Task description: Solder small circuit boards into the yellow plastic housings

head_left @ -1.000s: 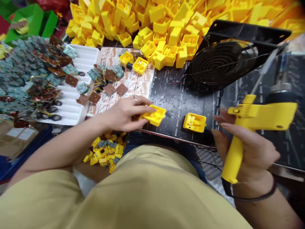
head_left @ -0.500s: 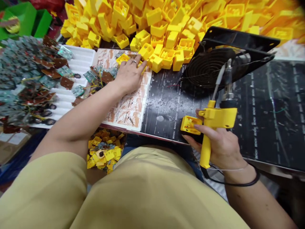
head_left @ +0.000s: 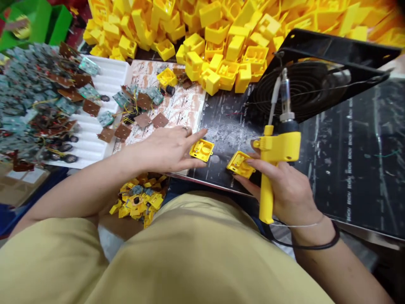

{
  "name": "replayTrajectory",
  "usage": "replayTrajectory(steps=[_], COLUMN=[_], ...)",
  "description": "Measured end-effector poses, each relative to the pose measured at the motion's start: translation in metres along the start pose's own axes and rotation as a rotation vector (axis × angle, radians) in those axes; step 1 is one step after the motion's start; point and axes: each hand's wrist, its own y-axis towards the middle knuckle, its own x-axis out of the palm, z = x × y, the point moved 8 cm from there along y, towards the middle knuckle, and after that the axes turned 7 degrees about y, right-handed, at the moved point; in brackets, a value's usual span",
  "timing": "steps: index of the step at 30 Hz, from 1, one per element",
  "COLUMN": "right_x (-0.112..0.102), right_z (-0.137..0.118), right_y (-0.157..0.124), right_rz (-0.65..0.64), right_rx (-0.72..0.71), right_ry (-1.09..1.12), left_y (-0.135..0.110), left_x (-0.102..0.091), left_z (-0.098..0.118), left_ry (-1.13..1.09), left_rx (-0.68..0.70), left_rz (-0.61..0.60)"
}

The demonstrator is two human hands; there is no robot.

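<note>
My left hand (head_left: 164, 148) pinches a small yellow plastic housing (head_left: 201, 150) between forefinger and thumb, low on the black bench mat (head_left: 348, 152). My right hand (head_left: 286, 192) is wrapped round the grip of a yellow soldering gun (head_left: 276, 154), whose metal tip points up and away. Its fingertips also rest on a second yellow housing (head_left: 240, 164), which lies tilted on the mat just right of the first. The two housings are a short gap apart.
A big heap of yellow housings (head_left: 221, 33) fills the back. A black fan (head_left: 303, 84) leans behind the gun. Circuit boards (head_left: 38, 101) cover a white tray (head_left: 110, 80) at left. Green bins (head_left: 47, 21) stand far left; a box of yellow parts (head_left: 139, 202) sits below the table edge.
My left hand reached to the heap and came back to the mat's front with a housing. My right hand swung the soldering gun left and upright, onto the other housing.
</note>
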Motion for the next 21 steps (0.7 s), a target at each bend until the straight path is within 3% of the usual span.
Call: replayTrajectory(steps=[5, 9, 12, 15, 17, 21], right_x=[0.007, 0.012, 0.011, 0.014, 0.02, 0.034], right_z=[-0.004, -0.002, 0.0, -0.004, -0.009, -0.017], right_y=[0.001, 0.001, -0.002, 0.002, 0.009, 0.024], right_rz=[-0.004, -0.018, -0.013, -0.003, -0.007, -0.025], right_rx=[-0.022, -0.015, 0.004, -0.001, -0.017, -0.045], right_ry=[0.102, 0.133, 0.129, 0.122, 0.11, 0.079], left_y=[-0.004, -0.005, -0.018, -0.03, -0.033, -0.033], left_x=[0.005, 0.0, -0.006, 0.007, 0.017, 0.014], left_z=[0.022, 0.033, -0.005, -0.061, -0.087, -0.107], left_ry=[-0.206, -0.217, -0.099, 0.134, 0.192, -0.018], left_rx=[0.199, 0.135, -0.07, -0.257, -0.276, -0.261], left_rz=[0.239, 0.314, 0.372, 0.265, 0.206, 0.311])
